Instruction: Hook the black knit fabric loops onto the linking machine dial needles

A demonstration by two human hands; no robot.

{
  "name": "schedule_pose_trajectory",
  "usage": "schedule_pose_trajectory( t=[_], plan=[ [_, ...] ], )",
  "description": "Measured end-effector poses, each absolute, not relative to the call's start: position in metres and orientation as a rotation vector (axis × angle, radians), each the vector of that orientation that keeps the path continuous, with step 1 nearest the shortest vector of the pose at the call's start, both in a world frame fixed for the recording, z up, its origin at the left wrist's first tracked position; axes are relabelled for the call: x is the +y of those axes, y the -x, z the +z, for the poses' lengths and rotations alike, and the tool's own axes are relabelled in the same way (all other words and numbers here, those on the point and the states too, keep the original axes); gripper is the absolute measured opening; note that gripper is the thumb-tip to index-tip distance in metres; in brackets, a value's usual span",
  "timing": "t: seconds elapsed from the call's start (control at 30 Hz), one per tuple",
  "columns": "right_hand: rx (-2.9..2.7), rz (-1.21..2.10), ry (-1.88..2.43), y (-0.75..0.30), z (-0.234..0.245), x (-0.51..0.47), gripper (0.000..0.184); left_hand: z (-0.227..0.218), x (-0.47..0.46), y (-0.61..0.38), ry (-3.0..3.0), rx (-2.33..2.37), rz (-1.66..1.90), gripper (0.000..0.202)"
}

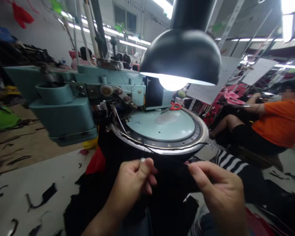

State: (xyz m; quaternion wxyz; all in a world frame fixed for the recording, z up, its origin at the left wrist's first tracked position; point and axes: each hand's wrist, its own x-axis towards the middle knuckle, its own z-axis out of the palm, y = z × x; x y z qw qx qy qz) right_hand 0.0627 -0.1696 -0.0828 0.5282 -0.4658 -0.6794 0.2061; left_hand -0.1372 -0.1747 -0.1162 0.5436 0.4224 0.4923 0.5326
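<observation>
Black knit fabric [167, 183] is held pinched by the fingers [146, 167] of the left hand [134, 183] and the right hand [218, 186], just below the rim of a circular linking-machine dial [162, 124]; red-handled scissors [175, 106] are laid on the dial.

Black knit [169, 180]: one dark, soft piece in loose folds, hanging below the near edge of a linking dial [159, 126]. Upper edge pulled fairly taut, running up against the dial's near arc. Linking dial: round, pale blue centre, lying nearly flat, with a small lighter patch on its surface. Dark inner band studded with bolts around the centre. Outer rim of fine steel points [135, 144], forming a silvery band along the near arc, directly above the knit.
</observation>
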Motion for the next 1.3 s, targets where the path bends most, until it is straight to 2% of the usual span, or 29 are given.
schedule_pose_trajectory(
  t=[0.43,0.53,0.63,0.7,0.83,0.93,1.3],
  plan=[
    [-1.410,0.625,1.210,-0.064,-0.093,-0.146,0.022,-0.111,-0.166,0.106,-1.091,1.133,1.272,0.060],
    [-1.357,1.006,1.277,-0.078,-0.126,-0.146,0.026,-0.112,-0.159,0.105,-1.069,1.151,1.269,0.060],
    [-1.233,1.440,1.143,-0.098,-0.148,-0.152,0.033,-0.111,-0.159,0.106,-1.031,1.131,1.244,0.057],
    [-1.281,1.350,1.046,-0.107,-0.143,-0.156,0.031,-0.111,-0.164,0.104,-1.000,1.131,1.277,0.055],
    [-1.656,0.734,0.995,-0.106,-0.106,-0.151,0.015,-0.110,-0.177,0.091,-0.959,1.118,1.353,0.052],
    [-1.631,0.471,0.998,-0.102,-0.089,-0.141,0.007,-0.108,-0.178,0.083,-1.004,1.175,1.377,0.053],
    [-1.568,0.485,1.093,-0.102,-0.084,-0.128,0.007,-0.105,-0.159,0.047,-1.042,1.242,1.396,0.058]
  ],
)
